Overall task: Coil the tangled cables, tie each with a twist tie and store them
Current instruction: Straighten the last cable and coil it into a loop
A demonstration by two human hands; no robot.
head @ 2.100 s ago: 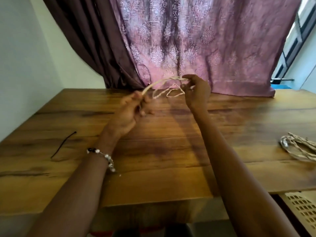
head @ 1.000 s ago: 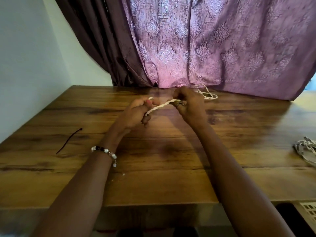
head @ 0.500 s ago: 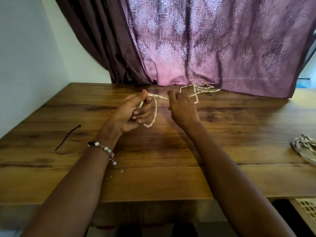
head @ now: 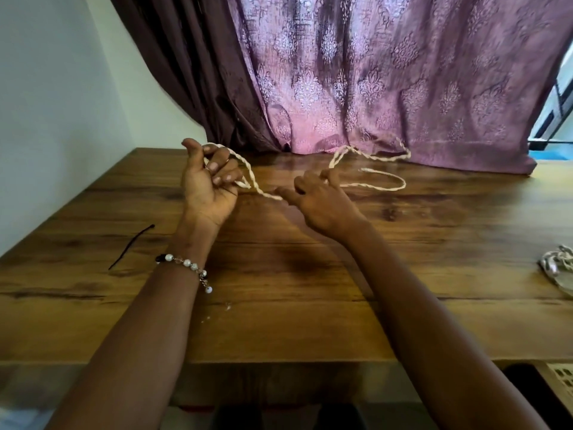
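Above the table, both hands (left hand, right hand) hold cable.

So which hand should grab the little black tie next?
Probably the left hand. The black twist tie lies on the table's left side, nearer that arm. But both hands grip the cream cable; the right hand would reach across.

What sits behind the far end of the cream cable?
The purple curtain hangs behind the cream cable, its hem reaching the table. Whatever is behind the curtain is covered.
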